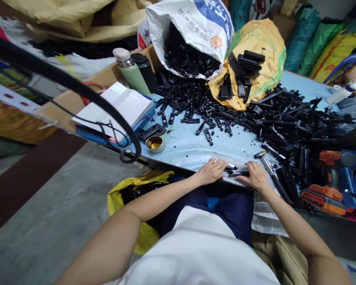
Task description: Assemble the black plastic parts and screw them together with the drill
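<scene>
At the front edge of the blue table, my left hand (pixel 213 171) has its fingers closed over the left end of a long, narrow black part (pixel 232 166). My right hand (pixel 256 175) is at the other end, fingers curled, its thumb pointing inward against a second dark piece (pixel 239 173). Both pieces lie over a pale, flat plate at the edge. The fingers partly cover them, so their exact kind cannot be made out. A hammer (pixel 268 166) lies just right of my right hand.
Loose black plastic parts (pixel 284 114) are heaped across the table (pixel 184 148), spilling from a white sack (pixel 192 23) and a yellow sack (pixel 269 43). An orange cordless drill (pixel 326 186) lies right, a small metal cup (pixel 155 143) left. A black cable (pixel 106 107) arches across the left side.
</scene>
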Action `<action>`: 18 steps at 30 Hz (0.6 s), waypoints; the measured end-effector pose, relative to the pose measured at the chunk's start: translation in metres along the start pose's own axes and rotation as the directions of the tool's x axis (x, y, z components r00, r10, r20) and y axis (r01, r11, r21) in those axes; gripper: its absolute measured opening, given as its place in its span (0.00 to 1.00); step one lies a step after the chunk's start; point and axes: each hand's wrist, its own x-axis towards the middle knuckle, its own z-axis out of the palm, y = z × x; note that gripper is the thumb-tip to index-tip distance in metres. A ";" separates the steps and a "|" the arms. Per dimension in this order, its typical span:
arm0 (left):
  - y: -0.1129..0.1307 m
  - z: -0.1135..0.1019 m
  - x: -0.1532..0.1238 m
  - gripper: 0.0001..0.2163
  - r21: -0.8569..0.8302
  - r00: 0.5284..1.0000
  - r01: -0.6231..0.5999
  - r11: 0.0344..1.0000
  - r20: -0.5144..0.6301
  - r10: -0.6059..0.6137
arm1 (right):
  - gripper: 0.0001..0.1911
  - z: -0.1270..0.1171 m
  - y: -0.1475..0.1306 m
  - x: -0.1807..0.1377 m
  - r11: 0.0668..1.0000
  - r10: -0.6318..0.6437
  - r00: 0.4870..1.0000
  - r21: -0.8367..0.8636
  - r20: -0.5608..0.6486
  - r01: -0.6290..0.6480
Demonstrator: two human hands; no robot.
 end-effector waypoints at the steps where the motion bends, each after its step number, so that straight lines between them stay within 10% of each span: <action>1: -0.003 0.001 0.008 0.19 0.020 0.999 -0.040 0.999 0.021 0.039 | 0.27 -0.002 0.006 -0.006 0.999 -0.014 1.000 -0.032 0.013 0.014; 10: -0.001 0.001 0.012 0.26 -0.019 0.979 -0.201 0.979 -0.040 0.201 | 0.27 -0.033 -0.003 -0.007 0.980 -0.194 0.981 0.037 0.002 0.194; 18: 0.029 -0.070 -0.017 0.26 -0.452 0.917 -0.349 0.821 -0.346 0.200 | 0.29 -0.108 -0.039 0.013 0.714 -0.397 0.917 0.620 -0.022 0.324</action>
